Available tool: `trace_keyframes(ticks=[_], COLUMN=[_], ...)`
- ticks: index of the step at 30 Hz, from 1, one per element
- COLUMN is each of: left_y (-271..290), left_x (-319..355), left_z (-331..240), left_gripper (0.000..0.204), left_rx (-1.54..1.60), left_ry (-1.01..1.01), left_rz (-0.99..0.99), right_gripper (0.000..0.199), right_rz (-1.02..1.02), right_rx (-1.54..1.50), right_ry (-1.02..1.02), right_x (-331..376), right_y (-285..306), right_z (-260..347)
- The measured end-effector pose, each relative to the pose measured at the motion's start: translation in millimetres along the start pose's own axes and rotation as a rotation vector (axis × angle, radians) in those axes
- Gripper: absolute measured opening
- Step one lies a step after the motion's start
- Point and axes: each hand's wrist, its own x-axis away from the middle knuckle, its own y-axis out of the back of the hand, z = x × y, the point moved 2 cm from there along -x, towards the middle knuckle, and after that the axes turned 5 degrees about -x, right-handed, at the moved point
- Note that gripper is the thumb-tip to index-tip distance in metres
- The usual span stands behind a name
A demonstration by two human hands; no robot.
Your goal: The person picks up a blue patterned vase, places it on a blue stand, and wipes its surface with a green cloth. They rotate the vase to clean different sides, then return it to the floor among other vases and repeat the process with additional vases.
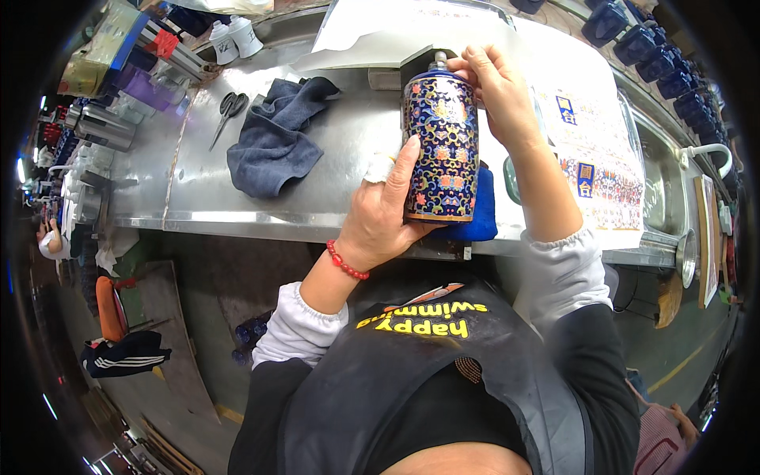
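A dark blue bottle (440,146) with a dense floral pattern in gold, pink and green stands out over the counter's near edge, its narrow neck pointing away from me. My left hand (381,210) grips it from the lower left, the thumb lying along its side. A white wrapping covers one of that hand's fingers. At the bottle's far end, my right hand (495,83) has thumb and fingertips closed together against the shoulder beside the neck; whatever they pinch is hidden. Under the bottle's right side lies a bright blue cloth (485,207).
Left on the metal counter (202,178) are a crumpled grey-blue towel (277,138) and black-handled scissors (228,117). Printed decorated sheets (598,186) lie to the right, before a sink (657,170). Blue bottles (657,63) line the far right; white containers (235,38) stand far left.
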Motion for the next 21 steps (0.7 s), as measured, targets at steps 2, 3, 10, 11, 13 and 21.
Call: trace_keyframes(ticks=[2,3,10,11,13,21], left_y=[-2.0,-3.5,3.6,10.3,21.5,2.0], left_x=[-4.5,-6.5,-12.4,-12.6,-13.8,-74.6], left_z=[4.6,6.2,3.9,4.3,9.6,39.8], left_gripper=[0.105,0.104,0.111,0.113,0.114,0.070], left_rx=[-0.028,0.021,0.022,-0.112,-0.106,1.176], left_ry=[-0.027,0.000,0.075,-0.012,-0.041,0.527], left_rz=[-0.009,-0.020,0.087,0.083,0.182,0.151], right_gripper=[0.022,0.022,0.027,0.028,0.036,0.055], right_rz=[0.016,0.013,-0.006,-0.039,0.006,0.229], right_rx=[-0.027,-0.079,0.205,0.441,0.845,1.370], right_ry=[0.043,0.082,0.246,0.264,0.345,-0.005], right_x=[-1.8,-1.2,24.5,38.4,70.9,126.4], right_y=[-0.6,-1.4,14.8,23.1,37.1,58.0], right_z=[5.4,7.0,17.1,19.3,21.9,2.8])
